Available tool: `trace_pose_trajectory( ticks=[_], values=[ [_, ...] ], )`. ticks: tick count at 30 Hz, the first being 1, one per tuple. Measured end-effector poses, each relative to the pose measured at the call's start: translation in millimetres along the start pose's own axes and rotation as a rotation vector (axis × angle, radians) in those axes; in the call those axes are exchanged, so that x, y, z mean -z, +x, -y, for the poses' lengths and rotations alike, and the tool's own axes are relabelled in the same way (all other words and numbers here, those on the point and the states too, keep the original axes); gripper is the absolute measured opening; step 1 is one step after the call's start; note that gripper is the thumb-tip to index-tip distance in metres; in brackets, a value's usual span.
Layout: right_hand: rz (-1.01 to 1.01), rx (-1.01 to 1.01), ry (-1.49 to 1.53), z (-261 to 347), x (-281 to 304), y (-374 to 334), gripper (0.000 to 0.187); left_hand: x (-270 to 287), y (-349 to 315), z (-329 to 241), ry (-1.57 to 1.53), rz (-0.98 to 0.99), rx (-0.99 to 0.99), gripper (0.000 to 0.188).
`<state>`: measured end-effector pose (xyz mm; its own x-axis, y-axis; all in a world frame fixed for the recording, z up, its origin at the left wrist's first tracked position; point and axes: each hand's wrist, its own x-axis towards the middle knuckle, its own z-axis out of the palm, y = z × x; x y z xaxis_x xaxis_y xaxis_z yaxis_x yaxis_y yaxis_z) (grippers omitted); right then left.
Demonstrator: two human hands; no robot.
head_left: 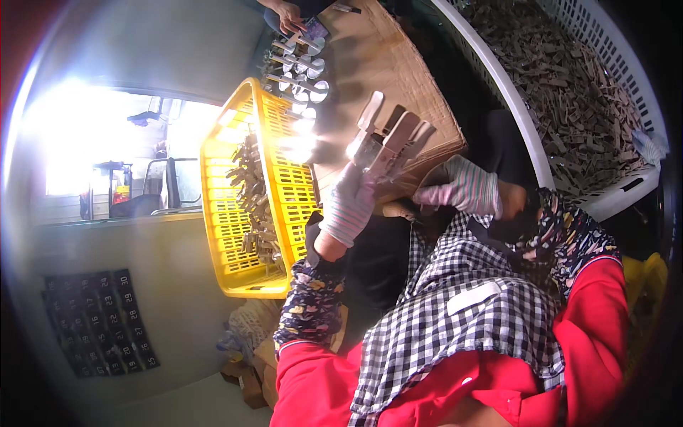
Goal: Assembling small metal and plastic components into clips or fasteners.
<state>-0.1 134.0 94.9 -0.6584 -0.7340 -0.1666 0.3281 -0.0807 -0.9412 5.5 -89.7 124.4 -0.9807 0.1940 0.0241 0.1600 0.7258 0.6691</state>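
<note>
My left hand [348, 203], in a white glove with pink and grey stripes, is closed around a bundle of flat metal pieces [400, 139]. Their rounded ends fan upward above the cardboard. To its right is my right hand [462, 188], in a matching glove, apart from the bundle and close to the cardboard's near edge. Its fingers are curled together, and whatever they may hold is hidden. Beyond the bundle, several shiny metal pieces with round discs [302, 78] stand in rows on the cardboard-covered surface [384, 53].
A yellow plastic basket [284, 192] at left holds more metal pieces [252, 192]. At the far right a large white crate [512, 107] is heaped with similar flat pieces [569, 92]. Another person's hand [287, 18] reaches in at the far end of the cardboard.
</note>
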Motion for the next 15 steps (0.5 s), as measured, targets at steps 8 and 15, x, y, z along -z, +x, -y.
trace_pose_trajectory(
  ticks=[8, 15],
  values=[
    [-0.087, -0.09, 0.1, 52.9, -25.8, -13.4, 0.02, 9.8, -14.4, 50.0, 0.527, -0.275, -0.411, 0.015],
    [-0.077, -0.065, 0.007, 40.3, 4.3, 5.6, 0.02, -6.5, -38.2, -4.4, -1.089, -0.115, 0.227, 0.024]
  ],
)
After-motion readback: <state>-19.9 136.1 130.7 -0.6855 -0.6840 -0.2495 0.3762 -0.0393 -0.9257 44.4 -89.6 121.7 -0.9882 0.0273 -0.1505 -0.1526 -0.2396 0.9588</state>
